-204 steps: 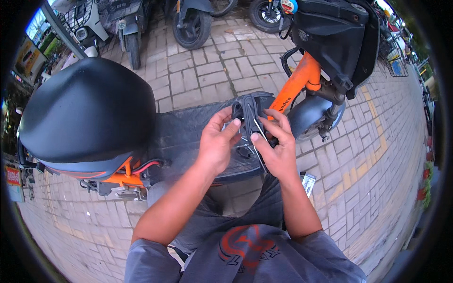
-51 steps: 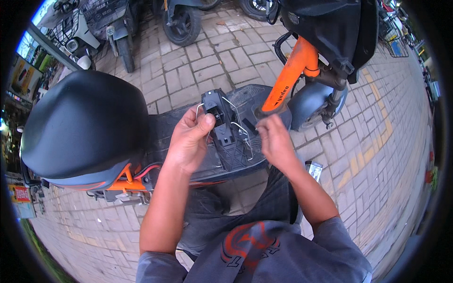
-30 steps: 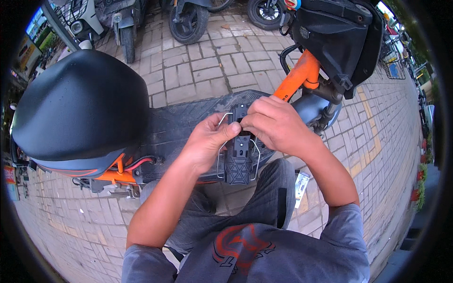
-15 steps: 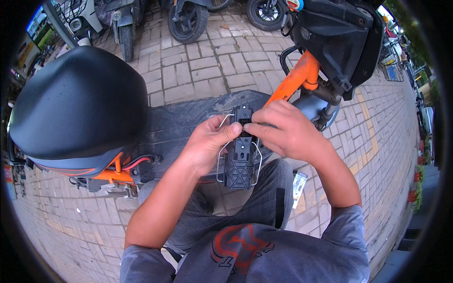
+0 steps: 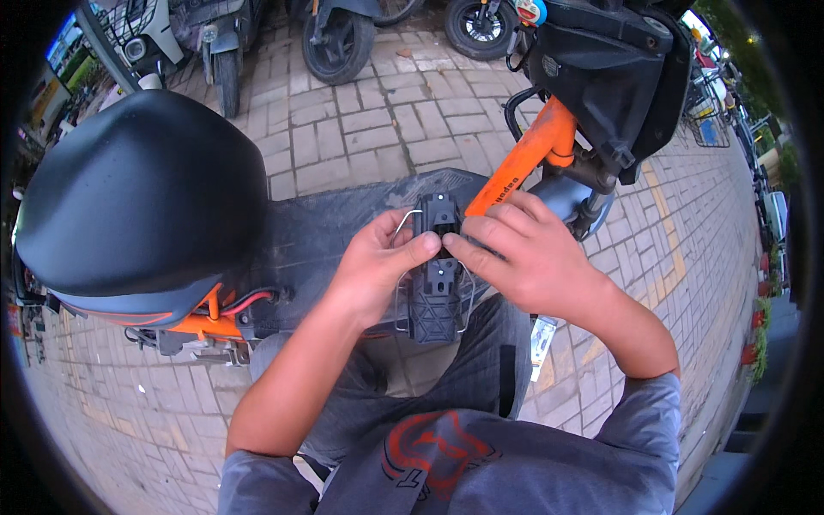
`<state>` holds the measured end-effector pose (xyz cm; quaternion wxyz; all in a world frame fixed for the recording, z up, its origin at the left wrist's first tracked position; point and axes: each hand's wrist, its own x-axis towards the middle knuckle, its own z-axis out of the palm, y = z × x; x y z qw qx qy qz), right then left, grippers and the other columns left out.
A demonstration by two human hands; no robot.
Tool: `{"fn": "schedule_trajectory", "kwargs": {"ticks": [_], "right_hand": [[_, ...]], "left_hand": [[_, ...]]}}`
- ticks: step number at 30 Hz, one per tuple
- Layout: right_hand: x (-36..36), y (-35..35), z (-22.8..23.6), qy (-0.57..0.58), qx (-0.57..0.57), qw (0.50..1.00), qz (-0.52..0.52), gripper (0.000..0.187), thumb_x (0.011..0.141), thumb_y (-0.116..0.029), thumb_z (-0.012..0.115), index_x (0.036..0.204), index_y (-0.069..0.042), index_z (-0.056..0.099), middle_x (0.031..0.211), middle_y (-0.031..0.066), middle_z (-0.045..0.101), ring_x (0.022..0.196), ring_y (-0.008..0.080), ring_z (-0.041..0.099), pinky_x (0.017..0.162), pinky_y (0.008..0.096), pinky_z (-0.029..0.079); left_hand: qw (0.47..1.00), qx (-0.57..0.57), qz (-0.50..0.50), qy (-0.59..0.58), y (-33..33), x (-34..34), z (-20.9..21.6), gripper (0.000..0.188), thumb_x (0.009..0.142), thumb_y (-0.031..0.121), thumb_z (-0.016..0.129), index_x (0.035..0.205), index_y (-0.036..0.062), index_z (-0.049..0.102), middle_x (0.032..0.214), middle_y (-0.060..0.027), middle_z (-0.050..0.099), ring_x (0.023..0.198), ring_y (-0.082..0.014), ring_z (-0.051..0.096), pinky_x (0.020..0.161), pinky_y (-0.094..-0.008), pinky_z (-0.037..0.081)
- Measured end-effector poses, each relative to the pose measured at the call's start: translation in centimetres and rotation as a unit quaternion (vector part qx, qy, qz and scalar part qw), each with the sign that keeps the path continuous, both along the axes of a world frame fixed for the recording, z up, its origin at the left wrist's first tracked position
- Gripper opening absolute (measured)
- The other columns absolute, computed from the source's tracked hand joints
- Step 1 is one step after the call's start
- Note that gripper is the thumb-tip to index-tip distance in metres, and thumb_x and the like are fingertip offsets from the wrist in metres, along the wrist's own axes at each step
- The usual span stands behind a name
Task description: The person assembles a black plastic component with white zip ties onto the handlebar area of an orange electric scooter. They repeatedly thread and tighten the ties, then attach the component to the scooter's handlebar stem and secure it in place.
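A person's two bare hands meet near the centre of the frame over a black plastic holder [image 5: 436, 275], a long, narrow piece standing roughly upright in the picture, with a ridged, criss-cross pattern on its lower end and bent silvery wire arms [image 5: 470, 300] at its sides. The left hand [image 5: 371, 268], left of centre, grasps the holder by its left edge, thumb laid across the front. The right hand [image 5: 525, 256], just right of centre, has its fingers bent and a fingertip at the recess in the holder's middle, close to the left thumb; whether it pinches something small there cannot be told.

Behind the holder stretches the dark footboard [image 5: 322, 227] of a scooter. Its rounded black seat [image 5: 142, 189] fills the left of the frame, and its orange frame tube [image 5: 524, 163] slants toward the upper right. Grey trousers [image 5: 481, 356] and a grey T-shirt [image 5: 549, 463] with a red print occupy the lower centre. A pale printed packet [image 5: 542, 345] shows beside the knee, right of centre. Brick paving [image 5: 343, 129] surrounds everything, with parked scooters along the top edge.
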<state>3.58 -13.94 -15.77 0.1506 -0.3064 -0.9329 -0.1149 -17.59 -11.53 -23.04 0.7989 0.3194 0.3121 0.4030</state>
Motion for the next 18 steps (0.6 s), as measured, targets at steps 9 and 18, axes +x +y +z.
{"fn": "schedule_trajectory", "kwargs": {"ticks": [9,18], "right_hand": [[-0.3,-0.8,-2.6,0.346,-0.1,0.929,-0.086,0.023,0.082,0.003,0.065,0.105,0.001,0.067,0.095,0.0124,0.062,0.08,0.0253,0.064,0.072,0.0305,0.051],[-0.4,0.9,-15.5,0.561,-0.359,0.688,-0.289,0.016,0.087,-0.006,0.065,0.101,0.002,0.068,0.086,0.0131,0.067,0.081,0.0227,0.066,0.074,0.0333,0.052]], "left_hand": [[0.999,-0.024,0.01,-0.021,0.2,0.4,0.7,0.054,0.084,0.011,0.075,0.13,0.0011,0.05,0.111,-0.0064,0.066,0.099,-0.0149,0.063,0.086,-0.0315,0.052],[0.997,-0.011,0.055,-0.052,0.4,-1.9,1.3,0.05,0.08,0.021,0.075,0.124,0.004,0.056,0.111,-0.0052,0.067,0.102,-0.0188,0.065,0.087,-0.0378,0.055]]}}
